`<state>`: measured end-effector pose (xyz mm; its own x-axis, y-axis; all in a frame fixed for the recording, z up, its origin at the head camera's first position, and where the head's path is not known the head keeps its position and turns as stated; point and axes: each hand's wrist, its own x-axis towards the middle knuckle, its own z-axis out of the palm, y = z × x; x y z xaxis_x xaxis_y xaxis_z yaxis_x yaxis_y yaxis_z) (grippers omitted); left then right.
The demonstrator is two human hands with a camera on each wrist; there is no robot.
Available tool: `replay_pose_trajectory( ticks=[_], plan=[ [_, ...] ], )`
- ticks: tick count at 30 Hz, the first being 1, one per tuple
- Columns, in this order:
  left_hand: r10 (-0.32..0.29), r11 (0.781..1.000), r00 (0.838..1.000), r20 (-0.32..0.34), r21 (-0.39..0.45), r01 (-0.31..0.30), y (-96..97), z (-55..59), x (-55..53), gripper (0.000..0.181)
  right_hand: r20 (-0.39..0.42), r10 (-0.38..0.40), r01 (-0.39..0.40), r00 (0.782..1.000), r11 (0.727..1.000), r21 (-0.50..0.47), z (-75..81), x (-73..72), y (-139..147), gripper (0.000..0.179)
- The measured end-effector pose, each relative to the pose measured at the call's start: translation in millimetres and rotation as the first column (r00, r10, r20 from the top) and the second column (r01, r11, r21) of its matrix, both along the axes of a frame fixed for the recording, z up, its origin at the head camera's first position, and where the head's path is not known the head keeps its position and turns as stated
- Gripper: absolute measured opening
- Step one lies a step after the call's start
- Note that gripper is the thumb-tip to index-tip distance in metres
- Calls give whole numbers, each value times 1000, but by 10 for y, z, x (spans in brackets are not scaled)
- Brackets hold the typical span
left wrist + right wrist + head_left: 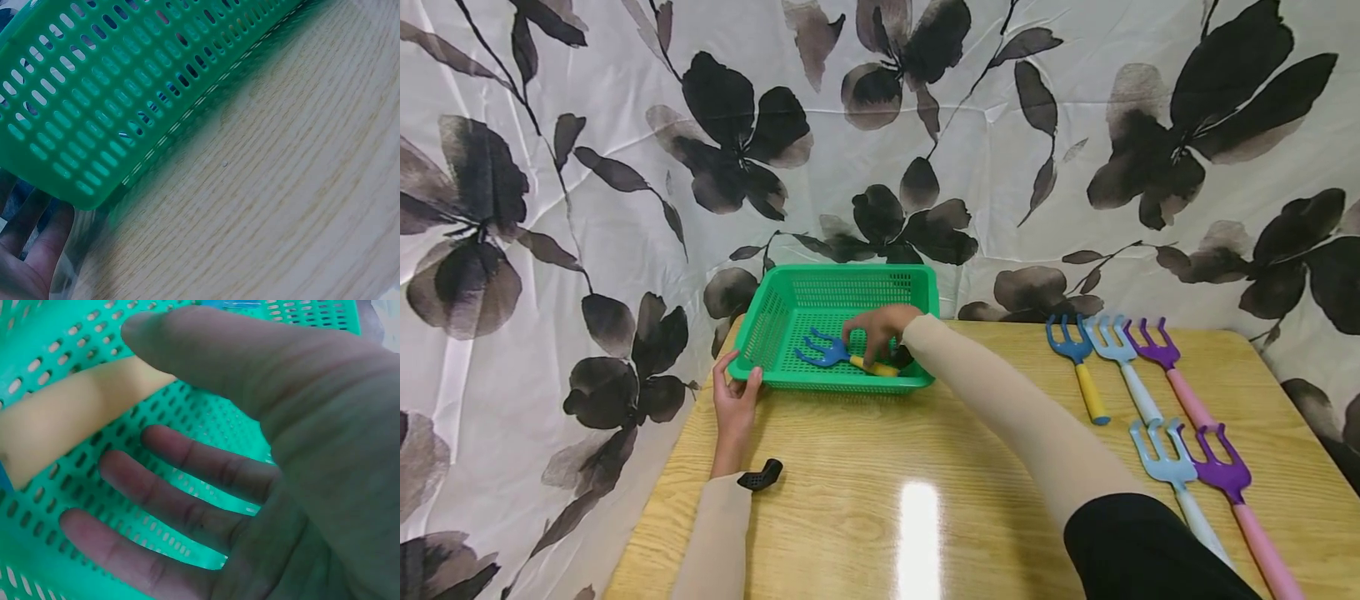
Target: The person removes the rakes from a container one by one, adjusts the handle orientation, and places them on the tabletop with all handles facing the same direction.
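A hand fork with blue tines and a yellow handle (824,353) lies in the green plastic basket (835,382). Over its handle is my right hand (883,325), reaching into the basket. In the right wrist view the thumb (187,344) lies across one end of the yellow handle (75,412). Three fingers there are spread, apart from the handle; the other finger is hidden. My left hand (735,408) holds the basket's near left corner, thumb at the front. The left wrist view shows its fingers (53,234) against that corner.
On the table's right side lie several more hand forks: one blue and yellow (1086,383), two light blue (1138,387) and two purple and pink (1228,479). A floral cloth (865,150) hangs behind the wooden table (850,467). A black device (762,475) is on the left wrist.
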<state>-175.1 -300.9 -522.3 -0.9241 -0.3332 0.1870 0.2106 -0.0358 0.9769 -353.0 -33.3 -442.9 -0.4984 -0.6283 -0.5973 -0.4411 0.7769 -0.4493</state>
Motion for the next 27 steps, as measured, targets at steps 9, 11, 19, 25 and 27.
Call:
replay_pose_trajectory(
  ticks=[9,11,19,25,27],
  plan=[
    [7,1000,1000,19,-10,-6,16,7,17,62,19,-15,16,1000,1000,-8,-156,9,-15,54],
    [6,1000,1000,13,-4,-6,17,11,18,62,28,-23,24,999,1000,-16,-168,6,-12,51],
    [16,1000,1000,9,-5,-16,22,24,-5,61,50,-32,33,998,999,-31,-174,11,7,42],
    [12,1000,1000,17,5,-13,-41,-104,-74,63,60,-34,37,998,998,-44,-180,13,14,40],
    [14,1000,1000,14,9,-14,-65,-170,-105,63,50,-32,34,998,998,-47,-183,17,16,40]
  ],
)
